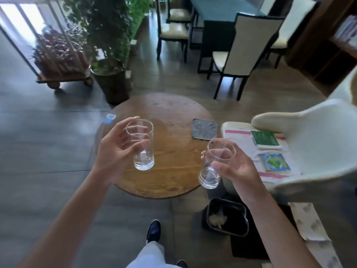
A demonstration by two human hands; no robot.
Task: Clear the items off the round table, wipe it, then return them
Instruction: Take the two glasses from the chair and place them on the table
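Left hand [116, 149] wrapped round one empty glass [142, 145], held upright directly above the round table [170, 113]; right hand [234, 167] gripping a second glass [215, 163], tilted a little, hanging just past the table's near-right edge. Grey coaster [204, 129] lying flat on the table's right side, beyond both glasses. Judged from this, left glass nearer the table's middle and needing only a straight lowering along its long axis; right one first needing to move inward over the wood.

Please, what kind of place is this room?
Probably a home living and dining area: a dining table with cushioned chairs, potted plants by a bright window, and a low round table beside a white armchair.
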